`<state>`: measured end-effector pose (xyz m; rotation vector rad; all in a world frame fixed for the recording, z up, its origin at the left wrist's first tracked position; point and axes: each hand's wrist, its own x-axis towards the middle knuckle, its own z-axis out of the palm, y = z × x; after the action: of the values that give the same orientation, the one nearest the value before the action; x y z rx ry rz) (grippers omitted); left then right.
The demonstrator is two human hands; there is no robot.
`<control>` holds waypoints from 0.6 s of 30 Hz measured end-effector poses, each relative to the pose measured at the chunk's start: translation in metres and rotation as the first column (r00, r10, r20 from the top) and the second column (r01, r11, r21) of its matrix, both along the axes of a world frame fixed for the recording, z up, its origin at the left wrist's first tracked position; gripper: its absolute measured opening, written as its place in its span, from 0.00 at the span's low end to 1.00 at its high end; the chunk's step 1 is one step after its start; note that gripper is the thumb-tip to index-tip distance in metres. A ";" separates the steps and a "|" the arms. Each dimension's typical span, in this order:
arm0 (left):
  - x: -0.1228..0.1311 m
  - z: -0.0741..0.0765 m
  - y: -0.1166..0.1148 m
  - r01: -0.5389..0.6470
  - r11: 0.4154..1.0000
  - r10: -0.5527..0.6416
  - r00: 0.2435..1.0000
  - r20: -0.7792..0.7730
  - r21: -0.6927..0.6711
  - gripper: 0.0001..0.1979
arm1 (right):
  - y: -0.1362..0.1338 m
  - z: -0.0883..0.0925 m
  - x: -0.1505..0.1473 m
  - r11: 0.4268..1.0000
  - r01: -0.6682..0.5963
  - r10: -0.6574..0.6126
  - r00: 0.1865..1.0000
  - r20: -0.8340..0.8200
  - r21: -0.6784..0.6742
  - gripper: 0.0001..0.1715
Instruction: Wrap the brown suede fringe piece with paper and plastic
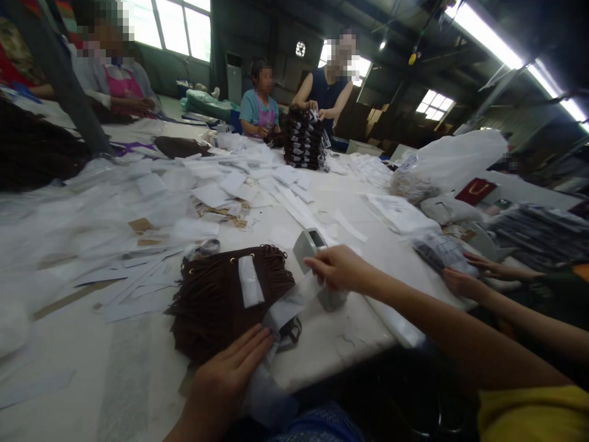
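Table [317, 350]: white, I see paper [211, 195] strewn over it.
Near edge: brown bag [218, 294], grey box [305, 247] standing near it.
Far end: I make out a brown stack [304, 144].

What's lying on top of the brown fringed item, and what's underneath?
On the brown fringed item lies a white strip; a pale sheet overlaps the item's lower right part, with the left hand on it. Whatever is directly beneath is covered and can't be seen.

Left hand [225, 377] partly hides fringed bag [216, 301]; yellow sleeve [534, 414] cut off.
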<state>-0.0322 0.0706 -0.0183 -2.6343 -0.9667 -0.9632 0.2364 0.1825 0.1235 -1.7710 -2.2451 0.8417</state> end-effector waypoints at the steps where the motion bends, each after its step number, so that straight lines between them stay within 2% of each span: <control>1: 0.000 -0.001 0.000 0.003 1.000 -0.003 1.000 0.004 -0.002 0.27 | -0.019 -0.005 0.005 0.973 0.046 -0.067 0.994 -0.085 -0.226 0.31; 2: 0.000 -0.002 0.000 0.005 1.000 -0.005 1.000 0.009 -0.007 0.28 | -0.036 -0.014 0.008 0.917 0.059 -0.132 0.978 -0.159 -0.393 0.33; 3: 0.000 -0.002 -0.001 0.004 1.000 -0.004 1.000 0.017 -0.015 0.28 | -0.050 -0.026 0.010 0.870 0.068 -0.208 0.949 -0.238 -0.488 0.34; 4: 0.000 -0.003 -0.001 0.005 1.000 -0.005 1.000 0.025 -0.022 0.29 | -0.060 -0.039 0.010 0.848 0.081 -0.294 0.894 -0.338 -0.523 0.33; 5: 0.000 -0.004 -0.001 0.007 1.000 -0.006 0.999 0.032 -0.027 0.29 | -0.065 -0.052 0.009 0.847 0.097 -0.373 0.809 -0.454 -0.522 0.31; 7: 0.001 -0.005 -0.001 0.008 1.000 -0.007 0.999 0.035 -0.019 0.29 | -0.065 -0.071 0.003 0.871 0.130 -0.457 0.564 -0.688 -0.473 0.27; 9: 0.001 -0.004 -0.002 0.002 1.000 -0.002 1.000 0.020 0.003 0.29 | -0.056 -0.077 -0.007 0.889 0.157 -0.457 0.340 -0.822 -0.429 0.25; 10: 0.001 -0.004 -0.003 -0.005 1.000 0.005 1.000 0.011 0.008 0.29 | -0.049 -0.075 -0.014 0.899 0.169 -0.437 0.276 -0.856 -0.404 0.25; 11: 0.000 -0.003 -0.004 -0.013 1.000 0.013 1.000 0.006 0.012 0.28 | -0.041 -0.069 -0.021 0.913 0.182 -0.401 0.248 -0.882 -0.364 0.24; 13: 0.000 -0.002 -0.006 -0.031 0.999 0.031 1.000 -0.003 0.011 0.27 | -0.024 -0.050 -0.035 0.959 0.166 -0.270 0.273 -0.923 -0.231 0.23; 16: 0.001 -0.002 -0.009 -0.042 0.998 0.042 0.999 0.003 0.037 0.24 | 0.002 -0.018 -0.057 1.000 -0.006 -0.006 0.369 -0.929 -0.009 0.24; 18: 0.002 -0.005 -0.009 -0.039 0.996 0.037 0.999 0.027 0.081 0.22 | 0.018 -0.004 -0.072 0.991 -0.133 0.083 0.385 -0.919 0.034 0.28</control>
<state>-0.0297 0.0614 -0.0231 -2.5340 -0.9584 -1.0079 0.1641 0.2008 0.1195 -0.7187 -1.5150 1.4413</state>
